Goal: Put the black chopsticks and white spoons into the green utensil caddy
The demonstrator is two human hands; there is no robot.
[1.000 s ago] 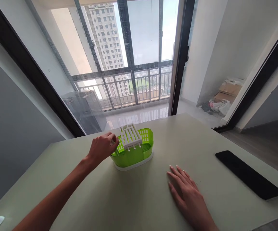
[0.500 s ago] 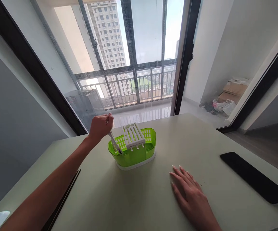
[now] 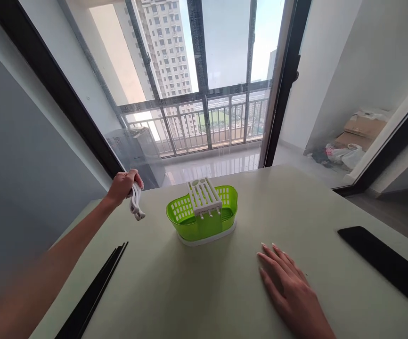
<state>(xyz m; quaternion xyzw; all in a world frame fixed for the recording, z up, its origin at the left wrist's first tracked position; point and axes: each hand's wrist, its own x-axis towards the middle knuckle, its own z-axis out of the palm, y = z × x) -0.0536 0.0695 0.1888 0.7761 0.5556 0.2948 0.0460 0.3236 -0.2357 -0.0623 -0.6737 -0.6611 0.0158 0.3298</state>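
Pieces (image 3: 136, 201), white and curved, hang below the left hand (image 3: 125, 185), whose fingers are curled and clamped around their upper ends. They are left of the green basket (image 3: 208, 228) and apart from it, over the far left part of the table (image 3: 281, 202); whether their lower tips touch it I cannot tell. A white rack (image 3: 204, 197) spans the basket's middle. The right hand (image 3: 289, 287) lies palm down nearer the person, its fingers stretched out and its thumb held apart. Reddish marking on a plastic bag (image 3: 353, 156) beyond the glass is too small to read. The table's far edge runs just behind the basket. A wide stretch of tabletop separates basket from black strip (image 3: 384, 264), while black sticks (image 3: 89, 295) lie at the near left.
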